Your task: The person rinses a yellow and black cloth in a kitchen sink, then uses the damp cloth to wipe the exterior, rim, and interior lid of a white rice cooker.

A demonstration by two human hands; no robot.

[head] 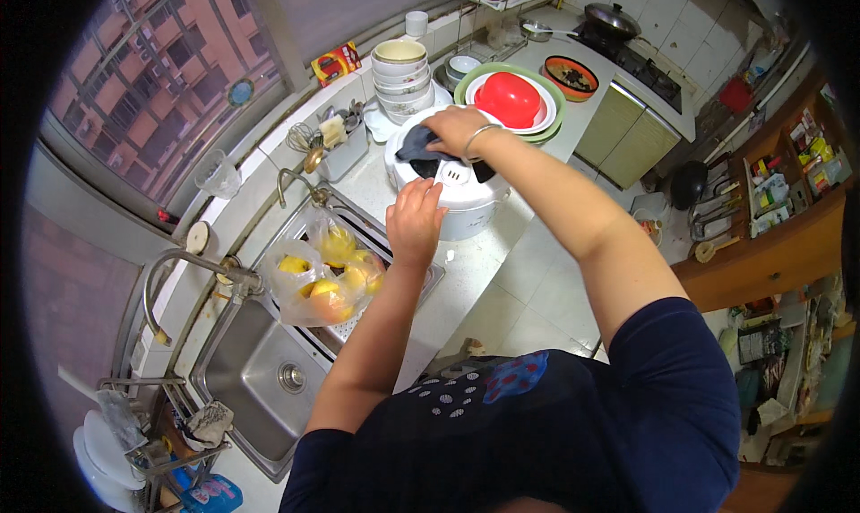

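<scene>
A white rice cooker with a dark section on its lid stands on the counter before me. My right hand presses a dark grey cloth onto the top of the lid, its fingers curled over the cloth. At the lid's near left edge rests my left hand, fingers extended and holding nothing. To the left, clear plastic bags of yellow-red fruit lie over the drainer side of the sink.
Stacked bowls and a utensil holder stand behind the cooker. Beside it, a red plastic bowl sits in a white bowl and a green basin. A curved faucet overhangs the steel sink. A lidded pan is on the stove.
</scene>
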